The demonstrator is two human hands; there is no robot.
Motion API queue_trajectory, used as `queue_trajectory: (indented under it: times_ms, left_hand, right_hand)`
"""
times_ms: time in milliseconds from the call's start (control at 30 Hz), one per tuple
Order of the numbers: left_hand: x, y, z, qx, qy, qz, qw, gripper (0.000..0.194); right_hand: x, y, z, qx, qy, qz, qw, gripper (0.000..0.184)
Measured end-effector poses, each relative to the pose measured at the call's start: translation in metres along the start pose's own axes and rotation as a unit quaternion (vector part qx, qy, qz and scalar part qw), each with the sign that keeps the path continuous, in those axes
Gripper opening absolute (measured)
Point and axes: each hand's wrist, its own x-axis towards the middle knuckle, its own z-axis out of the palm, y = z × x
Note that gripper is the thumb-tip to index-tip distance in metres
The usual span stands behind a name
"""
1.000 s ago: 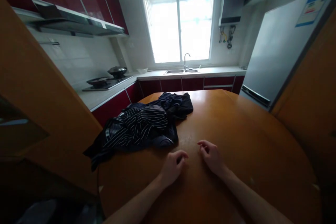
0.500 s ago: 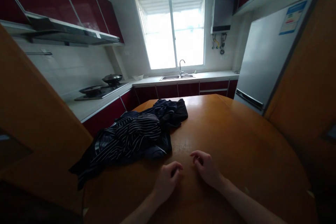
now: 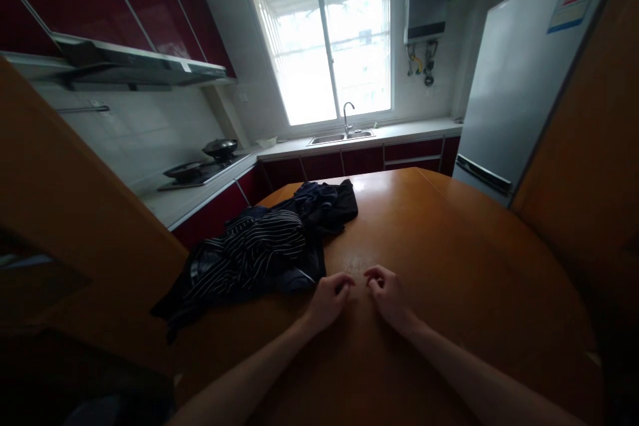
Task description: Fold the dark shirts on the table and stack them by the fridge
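Observation:
My left hand [image 3: 330, 299] rests on the wooden table [image 3: 449, 259], close to the near right edge of a heap of dark clothes [image 3: 254, 243]. Its fingers are loosely curled, thumb apart from them, with nothing held. Just to the right, my right hand [image 3: 387, 293] lies in a similar relaxed curl, also holding nothing. A small gap separates the two sets of fingertips. The heap is rumpled and spreads over the table's left side; black cloth with thin white stripes lies on top of navy and black pieces.
Beyond the table runs a counter with a sink [image 3: 342, 138] and tap under a window. To the left stands a stove [image 3: 202, 175] with two pans. A silver fridge [image 3: 519, 80] is on the right, and wooden door panels flank both sides.
Both hands have moved slightly forward over the table and closer to each other; the left also shifted right. The camera view has tilted a little. The clothes lie as before.

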Motion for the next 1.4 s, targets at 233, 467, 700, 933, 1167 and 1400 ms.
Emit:
queue_trajectory:
  times_ms: [233,467,700,933,1167,1400]
  left_hand:
    - [0.030,-0.016,0.003,0.058,0.006,0.051,0.997,0.025]
    - [0.014,0.003,-0.027,0.274,0.021,0.140,0.951,0.025]
    - [0.018,-0.043,-0.082,0.457,0.094,-0.140,0.873,0.075]
    - [0.065,-0.078,-0.080,0.466,0.149,-0.180,0.854,0.057]
    - [0.118,-0.092,-0.079,0.453,0.202,-0.224,0.839,0.057]
    - [0.113,-0.083,-0.072,0.417,0.212,-0.152,0.871,0.048]
  right_hand:
    - [0.053,0.018,-0.031,-0.142,-0.055,-0.115,0.982,0.023]
    - [0.078,0.031,-0.040,-0.164,-0.081,-0.111,0.977,0.019]
    - [0.090,0.037,-0.032,-0.253,-0.078,-0.139,0.954,0.017]
    - [0.108,0.026,0.003,-0.325,-0.084,-0.129,0.933,0.022]
    - [0.106,0.032,0.000,-0.294,-0.109,-0.160,0.936,0.020]
    - [0.106,0.032,-0.002,-0.259,-0.108,-0.142,0.949,0.019]
